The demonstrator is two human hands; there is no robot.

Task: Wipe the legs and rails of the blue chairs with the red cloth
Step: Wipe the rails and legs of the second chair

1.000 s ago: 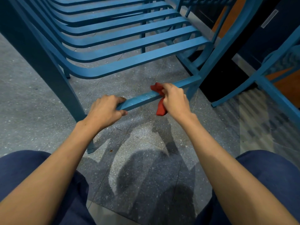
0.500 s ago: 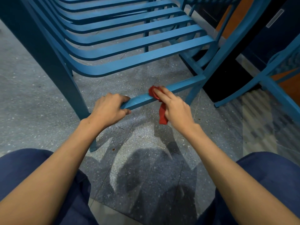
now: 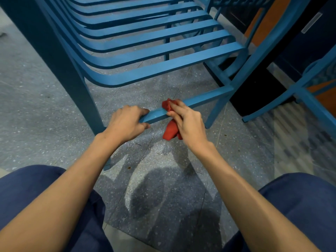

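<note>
A blue slatted chair (image 3: 154,42) stands right in front of me on the floor. Its low front rail (image 3: 205,98) runs between the left leg (image 3: 85,99) and the right leg (image 3: 216,110). My left hand (image 3: 127,122) is closed around the rail's left part. My right hand (image 3: 187,120) presses the red cloth (image 3: 170,131) against the rail just right of the left hand; the cloth wraps over the rail and hangs below it.
A second blue chair (image 3: 300,95) stands at the right, its legs close by. Dark cabinet panels with orange parts (image 3: 291,42) rise behind. The floor (image 3: 163,179) is speckled grey terrazzo. My knees in dark blue trousers (image 3: 27,188) fill the bottom corners.
My right hand has slid the red cloth leftward along the rail, closer to my left hand. The left hand keeps its grip in the same spot.
</note>
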